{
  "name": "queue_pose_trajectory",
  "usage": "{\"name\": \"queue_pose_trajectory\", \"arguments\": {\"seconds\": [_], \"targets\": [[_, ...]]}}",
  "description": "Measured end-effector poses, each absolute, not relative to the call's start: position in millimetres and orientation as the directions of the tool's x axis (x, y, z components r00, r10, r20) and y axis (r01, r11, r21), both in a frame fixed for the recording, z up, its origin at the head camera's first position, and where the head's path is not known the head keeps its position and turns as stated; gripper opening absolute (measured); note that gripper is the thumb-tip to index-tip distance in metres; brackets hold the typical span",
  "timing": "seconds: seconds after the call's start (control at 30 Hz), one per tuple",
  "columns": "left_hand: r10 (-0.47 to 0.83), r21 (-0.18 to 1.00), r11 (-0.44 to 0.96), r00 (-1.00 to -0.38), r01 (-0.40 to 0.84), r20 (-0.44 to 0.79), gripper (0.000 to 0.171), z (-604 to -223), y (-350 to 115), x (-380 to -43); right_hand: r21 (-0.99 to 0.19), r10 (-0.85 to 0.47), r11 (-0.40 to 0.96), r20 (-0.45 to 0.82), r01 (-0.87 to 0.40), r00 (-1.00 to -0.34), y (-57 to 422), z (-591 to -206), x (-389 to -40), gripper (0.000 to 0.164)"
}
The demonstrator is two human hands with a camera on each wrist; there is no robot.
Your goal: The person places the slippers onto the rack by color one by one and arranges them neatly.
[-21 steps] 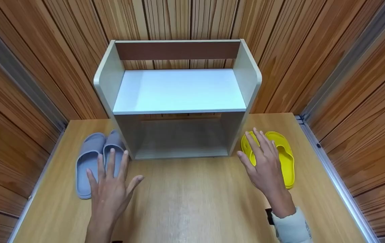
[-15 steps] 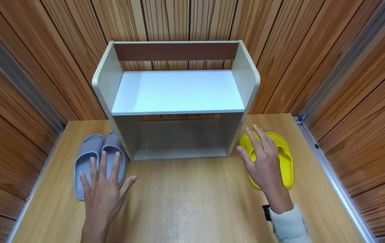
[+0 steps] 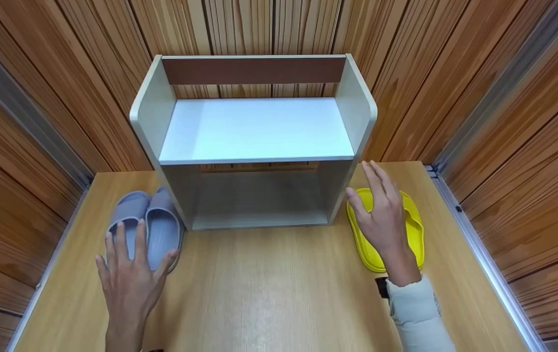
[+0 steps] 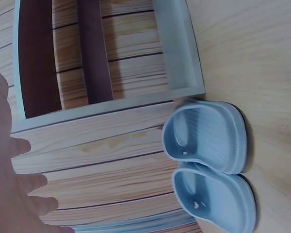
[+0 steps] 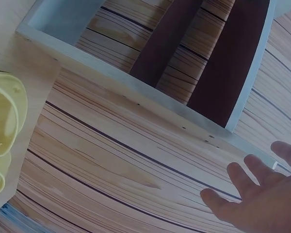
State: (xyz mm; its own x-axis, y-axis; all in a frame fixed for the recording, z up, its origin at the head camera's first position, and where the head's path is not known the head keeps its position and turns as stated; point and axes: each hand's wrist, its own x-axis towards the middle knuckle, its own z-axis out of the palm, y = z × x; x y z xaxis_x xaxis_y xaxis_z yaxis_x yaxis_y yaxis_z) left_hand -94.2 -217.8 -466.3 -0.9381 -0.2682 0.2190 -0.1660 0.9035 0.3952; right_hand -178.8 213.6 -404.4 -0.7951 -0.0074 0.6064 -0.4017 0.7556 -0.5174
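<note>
Two grey-blue slippers (image 3: 163, 233) stand side by side left of a small shelf (image 3: 259, 129). My left hand (image 3: 130, 281) hovers over the front of them with spread fingers, holding nothing; in the left wrist view the slippers (image 4: 203, 136) show apart from the hand (image 4: 19, 189). On the shelf's other side lies a pair of yellow slippers (image 3: 369, 252). Above them hangs my right hand (image 3: 384, 217), fingers extended and grasping nothing, covering part of the pair. The right wrist view has the yellow slippers (image 5: 2, 116) at its left edge, well away from the hand (image 5: 266, 199).
The shelf has a white upper board and a lower compartment, and stands against a wood-plank wall (image 3: 245, 29). More plank walls rise at left and right. Metal rails (image 3: 484, 259) edge the wooden floor (image 3: 269, 293).
My left hand has moved left, uncovering the inner grey-blue slipper. My right hand has shifted forward over the yellow slippers, its fingertips now nearer the shelf's side. The slippers stay in place.
</note>
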Motion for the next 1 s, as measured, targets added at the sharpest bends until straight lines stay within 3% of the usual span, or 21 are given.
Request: {"name": "queue_pose_trajectory", "arguments": {"seconds": [0.23, 0.6, 1.0], "targets": [[-0.343, 0.464, 0.865, -0.9, -0.191, 0.269, 0.093, -479.3, -218.9, -93.2, -0.681, 0.084, 0.655, 0.495, -0.326, -0.865, 215.7, -401.2, -193.0, 0.063], [-0.433, 0.514, 0.827, -0.841, -0.228, 0.324, 0.099, -491.5, -239.7, -95.6, -0.791, 0.142, 0.53, 0.44, -0.307, -0.887, 213.8, -387.1, -214.4, 0.071], [-0.542, 0.561, 0.734, -0.828, -0.382, 0.145, 0.106, -502.5, -258.2, -100.3, -0.844, 0.141, 0.45, 0.39, -0.291, -0.91, 204.1, -368.9, -235.3, 0.079]]}}
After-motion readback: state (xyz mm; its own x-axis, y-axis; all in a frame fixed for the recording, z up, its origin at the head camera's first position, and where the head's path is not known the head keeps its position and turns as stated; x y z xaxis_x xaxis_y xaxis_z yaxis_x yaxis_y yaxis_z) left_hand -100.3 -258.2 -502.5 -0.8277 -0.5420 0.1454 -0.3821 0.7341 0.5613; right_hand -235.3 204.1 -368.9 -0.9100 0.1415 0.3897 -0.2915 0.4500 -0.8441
